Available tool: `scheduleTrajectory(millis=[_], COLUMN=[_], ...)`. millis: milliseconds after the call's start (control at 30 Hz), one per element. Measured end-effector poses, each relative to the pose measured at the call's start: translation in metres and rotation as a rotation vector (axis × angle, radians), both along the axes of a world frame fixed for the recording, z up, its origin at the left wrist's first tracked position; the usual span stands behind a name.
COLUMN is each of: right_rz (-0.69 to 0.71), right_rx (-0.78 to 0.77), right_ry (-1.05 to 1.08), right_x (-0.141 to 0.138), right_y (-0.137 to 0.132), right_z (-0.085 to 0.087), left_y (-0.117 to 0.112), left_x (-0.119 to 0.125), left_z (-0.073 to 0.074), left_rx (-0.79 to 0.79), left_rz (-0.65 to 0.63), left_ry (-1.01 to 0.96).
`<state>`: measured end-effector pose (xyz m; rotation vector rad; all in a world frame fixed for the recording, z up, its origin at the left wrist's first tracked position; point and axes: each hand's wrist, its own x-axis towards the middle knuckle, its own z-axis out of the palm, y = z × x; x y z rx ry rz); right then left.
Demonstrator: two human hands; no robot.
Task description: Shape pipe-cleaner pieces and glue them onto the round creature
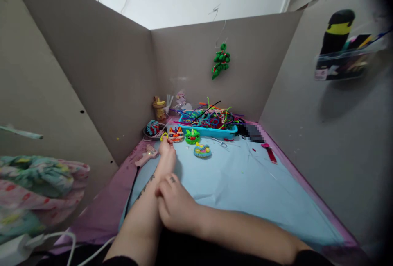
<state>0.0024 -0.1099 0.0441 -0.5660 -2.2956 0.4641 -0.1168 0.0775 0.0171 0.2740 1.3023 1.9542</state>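
Note:
My left hand reaches forward over the left side of the blue table cover, its fingers closed at a small yellow fuzzy loop. My right hand is curled, with its fingertips against my left forearm. Just beyond the left hand sit an orange lion-like head made of pipe cleaners and a green one. A light-blue and yellow one lies closer to me. Left of the left hand rests a pink glue gun with a black cord.
A blue tray heaped with coloured pipe cleaners stands at the back. A dark bowl holds a blue and red piece. Scissors lie before the tray. Grey panels enclose the table; a green pipe-cleaner ornament hangs at the back.

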Motion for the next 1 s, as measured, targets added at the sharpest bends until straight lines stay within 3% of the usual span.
scheduleTrajectory(millis=[67,100,233,367,600,1000], right_rz=[0.125,0.099,-0.3,-0.355,-0.346,-0.268], right_rx=[-0.097,-0.16,-0.228,-0.267,-0.292,-0.279], right_ry=[0.005,0.042,0.229,0.221,0.235,0.243], right_x=[0.008,0.013,0.034,0.044,0.04,0.038], right_y=[0.007,0.018,0.092,0.139,0.134,0.135], right_z=[0.001,0.001,-0.002,-0.022,-0.058,-0.058], left_y=[-0.01,-0.016,-0.05,-0.072,-0.078,-0.079], left_x=[-0.002,-0.003,-0.003,0.004,0.008,0.008], left_z=[-0.007,-0.01,-0.026,-0.036,-0.044,-0.044], left_rx=[0.004,0.006,0.031,0.088,0.134,0.152], left_rz=[-0.077,-0.128,-0.367,-0.481,-0.525,-0.55], left_ry=[0.129,0.203,0.532,0.817,1.075,1.179])
